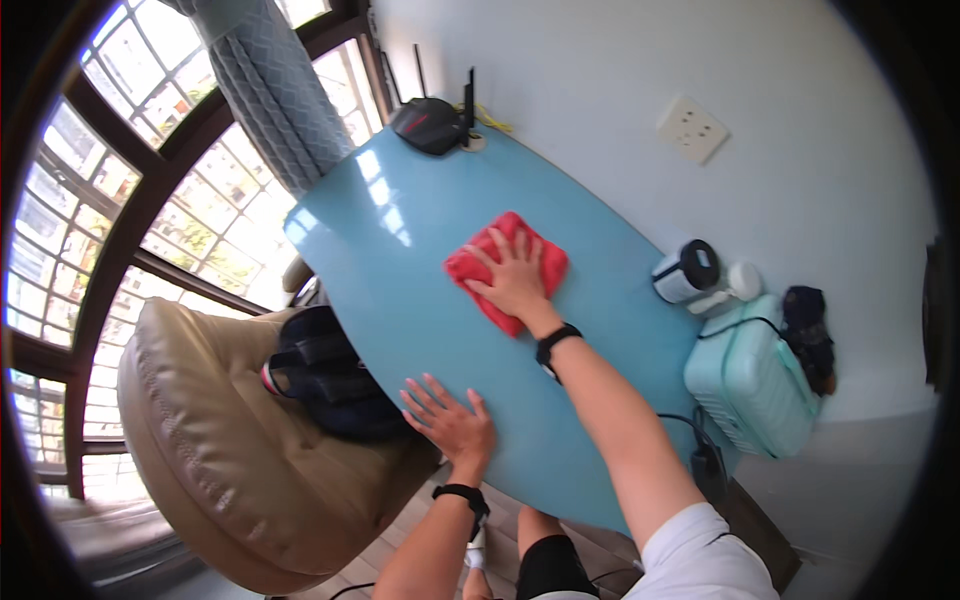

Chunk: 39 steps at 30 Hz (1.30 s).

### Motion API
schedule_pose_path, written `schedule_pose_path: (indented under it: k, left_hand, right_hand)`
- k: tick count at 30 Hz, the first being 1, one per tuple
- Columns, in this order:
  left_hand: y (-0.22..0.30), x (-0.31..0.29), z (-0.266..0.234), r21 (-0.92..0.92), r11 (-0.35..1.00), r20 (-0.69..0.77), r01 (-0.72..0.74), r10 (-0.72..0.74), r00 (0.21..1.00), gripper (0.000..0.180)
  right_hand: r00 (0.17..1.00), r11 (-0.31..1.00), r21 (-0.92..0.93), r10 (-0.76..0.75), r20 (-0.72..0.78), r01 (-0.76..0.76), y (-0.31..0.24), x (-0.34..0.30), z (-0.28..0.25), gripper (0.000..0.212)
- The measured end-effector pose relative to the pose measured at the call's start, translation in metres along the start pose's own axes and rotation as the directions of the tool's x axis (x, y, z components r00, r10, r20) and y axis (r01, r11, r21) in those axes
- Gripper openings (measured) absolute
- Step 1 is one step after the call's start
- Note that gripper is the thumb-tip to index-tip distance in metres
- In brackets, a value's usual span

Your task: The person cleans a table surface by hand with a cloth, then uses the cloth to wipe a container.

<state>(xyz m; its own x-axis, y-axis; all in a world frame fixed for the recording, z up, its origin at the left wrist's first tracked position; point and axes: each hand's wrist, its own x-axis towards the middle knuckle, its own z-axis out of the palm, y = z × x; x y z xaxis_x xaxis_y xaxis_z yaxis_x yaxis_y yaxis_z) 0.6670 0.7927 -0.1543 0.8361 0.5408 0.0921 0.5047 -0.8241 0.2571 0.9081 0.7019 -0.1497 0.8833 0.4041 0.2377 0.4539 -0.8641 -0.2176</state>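
Observation:
My right hand (514, 274) lies flat with fingers spread on a folded red cloth (548, 262), pressing it against the blue tabletop (440, 330). The cloth sits around the middle of the table. Nearer to me, my left hand (455, 426) rests on the table's left edge, fingers apart and nothing in it. Both wrists wear a black band.
A black router (428, 125) with antennas stands at the far end. Along the wall on the right are a dark-lidded canister (686, 272), a mint-green case (752, 375) and a black cable with an adapter (708, 465). A beige armchair (230, 450) holding a dark bag (335, 375) adjoins the left edge.

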Motion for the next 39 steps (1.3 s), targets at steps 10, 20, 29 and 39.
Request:
schedule_pose_path:
  k: [10, 20, 29, 39]
  left_hand:
    - [0.006, -0.001, -0.002, -0.004, 1.0, 0.012, -0.011, 0.011, 1.0, 0.081]
    - [0.001, 0.004, 0.009, 0.067, 0.998, -0.048, -0.011, 0.015, 0.999, 0.078]
    - [0.007, 0.0, 0.005, -0.015, 1.0, 0.005, -0.021, 0.021, 1.0, 0.079]
    - [0.005, 0.002, -0.009, -0.004, 1.0, 0.054, 0.014, -0.014, 0.998, 0.081]
  right_hand:
    - [0.98, 0.974, 0.12, -0.198, 0.019, 0.195, -0.051, 0.003, 0.01, 0.063]
    - [0.779, 0.765, -0.149, 0.609, -0.151, -0.627, 0.074, -0.212, -0.07, 0.063]
    - [0.311, 0.26, -0.212, 0.915, -0.257, -0.942, 0.14, -0.175, -0.072, 0.067]
    - [0.79, 0.776, -0.153, 0.593, -0.153, -0.612, -0.014, -0.012, -0.006, 0.064]
